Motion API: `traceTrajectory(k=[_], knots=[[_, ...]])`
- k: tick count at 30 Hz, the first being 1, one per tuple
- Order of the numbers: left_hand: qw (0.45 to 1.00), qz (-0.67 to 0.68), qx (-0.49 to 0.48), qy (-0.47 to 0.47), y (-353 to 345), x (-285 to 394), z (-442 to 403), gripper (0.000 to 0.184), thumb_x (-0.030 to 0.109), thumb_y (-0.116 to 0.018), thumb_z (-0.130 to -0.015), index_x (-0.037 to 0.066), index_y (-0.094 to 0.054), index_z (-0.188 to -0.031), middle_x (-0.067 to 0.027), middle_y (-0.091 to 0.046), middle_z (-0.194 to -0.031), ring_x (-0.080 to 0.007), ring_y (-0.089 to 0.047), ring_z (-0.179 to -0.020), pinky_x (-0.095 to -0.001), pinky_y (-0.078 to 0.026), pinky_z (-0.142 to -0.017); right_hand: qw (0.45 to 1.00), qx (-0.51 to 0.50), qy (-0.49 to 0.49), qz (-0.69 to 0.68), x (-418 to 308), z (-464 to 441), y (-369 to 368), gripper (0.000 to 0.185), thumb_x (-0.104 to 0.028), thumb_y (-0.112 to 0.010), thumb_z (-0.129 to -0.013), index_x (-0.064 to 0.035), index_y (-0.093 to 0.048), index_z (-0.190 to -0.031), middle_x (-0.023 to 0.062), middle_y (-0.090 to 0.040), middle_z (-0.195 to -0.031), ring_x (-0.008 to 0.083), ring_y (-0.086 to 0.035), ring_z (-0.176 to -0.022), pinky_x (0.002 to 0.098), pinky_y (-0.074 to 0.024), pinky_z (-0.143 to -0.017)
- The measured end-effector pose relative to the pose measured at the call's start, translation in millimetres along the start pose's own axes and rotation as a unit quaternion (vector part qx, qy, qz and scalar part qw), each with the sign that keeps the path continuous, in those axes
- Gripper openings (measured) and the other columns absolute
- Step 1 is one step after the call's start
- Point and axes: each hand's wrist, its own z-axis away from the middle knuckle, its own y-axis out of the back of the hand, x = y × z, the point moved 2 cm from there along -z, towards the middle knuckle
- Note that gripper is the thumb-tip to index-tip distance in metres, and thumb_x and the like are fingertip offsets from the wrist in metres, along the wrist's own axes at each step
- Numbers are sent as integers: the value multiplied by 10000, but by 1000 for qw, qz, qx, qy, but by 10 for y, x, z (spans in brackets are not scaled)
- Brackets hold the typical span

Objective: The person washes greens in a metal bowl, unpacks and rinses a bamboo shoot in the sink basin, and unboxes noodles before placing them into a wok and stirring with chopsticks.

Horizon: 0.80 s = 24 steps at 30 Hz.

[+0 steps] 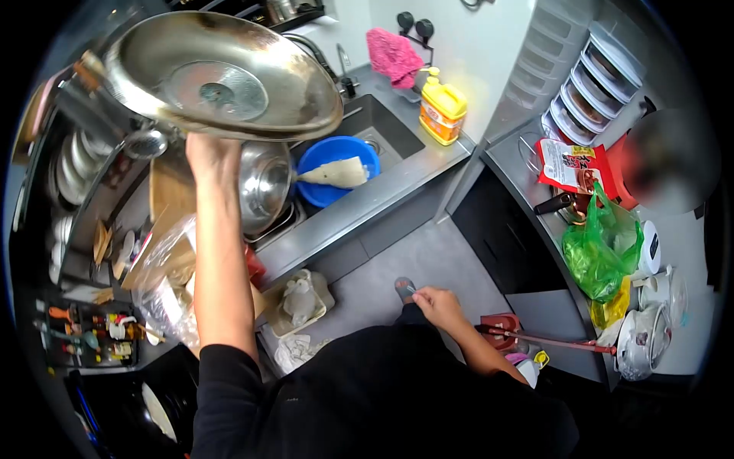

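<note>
My left hand (214,157) is raised at the upper left, holding a large round steel lid (298,84). The lid is tilted so that its shiny inner side faces me, with a round glassy area at its middle; my fingers are mostly hidden behind it. Below and right of the lid are a steel bowl (264,183) and a blue basin (317,157) with a pale, tapered cloth-like thing (336,174) across it. My right hand (440,307) is low in front of my body, fingers closed in a pinch; whatever they hold is too small to make out.
The sink (401,141) is ahead, with a yellow detergent bottle (442,111) on its edge. A counter at right bears a green plastic bag (604,252), a red packet (573,167) and a pot (641,340). A bin (321,291) and a red dustpan (501,329) stand low down.
</note>
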Motion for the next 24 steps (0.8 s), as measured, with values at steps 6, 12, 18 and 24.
traceTrajectory(k=[6,12,18,24], knots=[[997,-59,-3,53,-544,-1771,-497,257,12,-591,-974,-18,-546,-1225,-93,-657,-993,-174,-648,-856,-311,-554,-767,995,87,-55,-1,464,-543,1001,198,-241,-669,-915,-51,-710,-953,174,-698,-836,354,-682,-764,411,-523,-689],[981,-167,-26,95,-841,-2594,-802,260,62,-610,-977,20,-557,-1227,-70,-641,-858,-114,-587,-593,-240,-445,-482,987,129,-90,-29,722,-787,1470,200,-221,-670,-919,-24,-700,-940,179,-694,-836,344,-677,-735,402,-515,-655],[965,-237,9,109,-885,-2959,-1040,258,87,-609,-982,51,-567,-1234,-47,-620,-849,-109,-595,-585,-227,-378,-430,986,140,-94,-15,913,-966,1612,195,-214,-667,-918,-21,-697,-933,176,-697,-839,332,-683,-740,401,-515,-660],[956,-267,18,118,-897,-3020,-1130,271,88,-611,-979,43,-566,-1243,-42,-621,-848,-109,-592,-582,-232,-379,-430,984,140,-103,-30,908,-1123,1726,195,-210,-663,-919,-18,-693,-928,177,-696,-840,334,-678,-734,398,-511,-654]])
